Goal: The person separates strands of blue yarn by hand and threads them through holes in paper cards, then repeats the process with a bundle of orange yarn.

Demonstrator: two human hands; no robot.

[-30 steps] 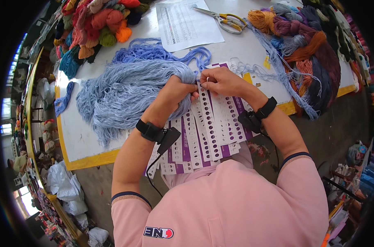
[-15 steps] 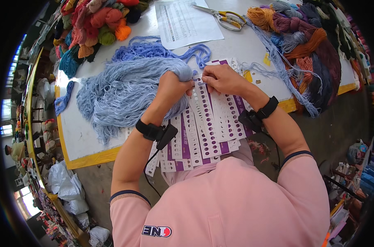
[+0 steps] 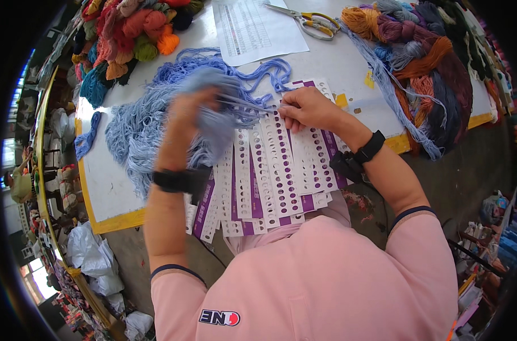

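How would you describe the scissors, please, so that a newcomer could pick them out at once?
On the yellow-edged white table, find the white printed sheet at the far side. The scissors lie across that sheet's right edge, blades pointing left, handles toward the multicoloured yarn pile on the right. Metal blades and partly yellow handles set them apart from the paper and yarn.

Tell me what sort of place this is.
Likely a yarn or thread workshop: multicoloured yarn bundles on a white table, with overlapping hole-punched cards and a pair of scissors.
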